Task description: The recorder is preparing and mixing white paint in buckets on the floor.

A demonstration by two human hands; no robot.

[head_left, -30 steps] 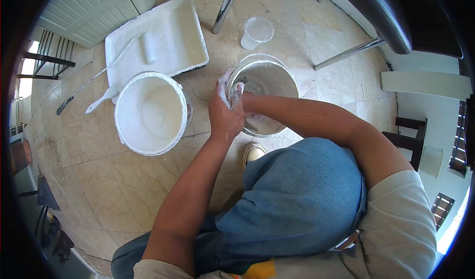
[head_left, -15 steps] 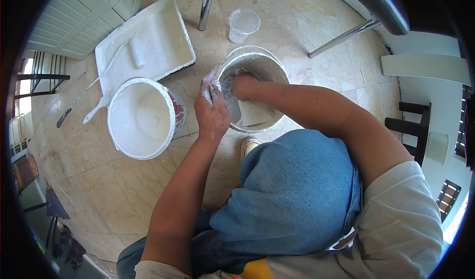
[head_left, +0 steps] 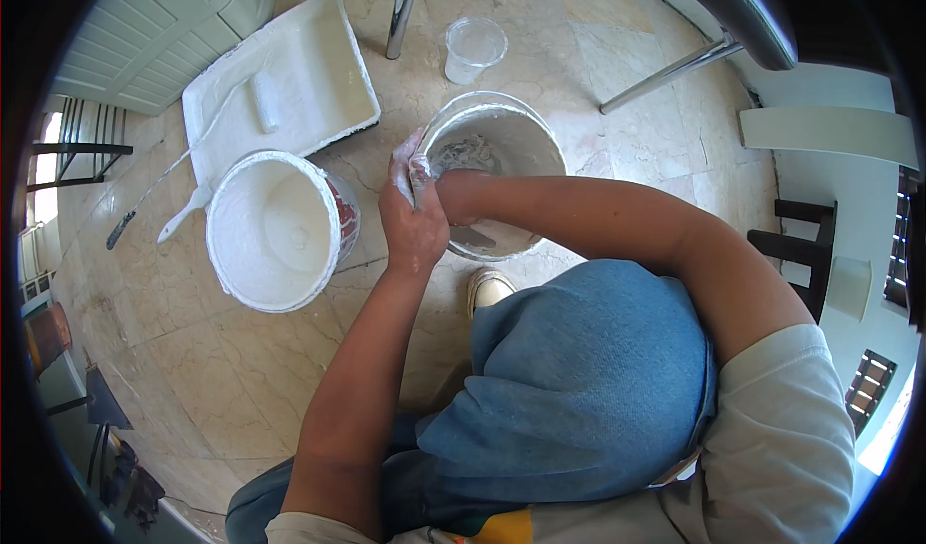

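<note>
My left hand (head_left: 413, 194), smeared with white paint over the thumb and fingers, grips the left rim of a bucket (head_left: 550, 147). This bucket stands on the floor in front of my knee, and its inside is coated in greyish white, with grey-white residue (head_left: 470, 155) at the bottom. Reaching in from the right, my right hand (head_left: 461, 197) is down inside the bucket, close to its near left wall. Its fingers are hidden, so whether they hold anything does not show.
Left of the bucket stands a white paint pail (head_left: 260, 235), a white-handled brush (head_left: 183, 214) beside it. Behind are a paint tray (head_left: 333, 81) and a roller (head_left: 263, 103). A clear plastic tub (head_left: 476, 50) sits beyond the bucket, near metal chair legs (head_left: 403, 13).
My right hand has moved left and nearer to me inside the bucket, uncovering the residue at the bottom. My left hand keeps its hold on the rim.
</note>
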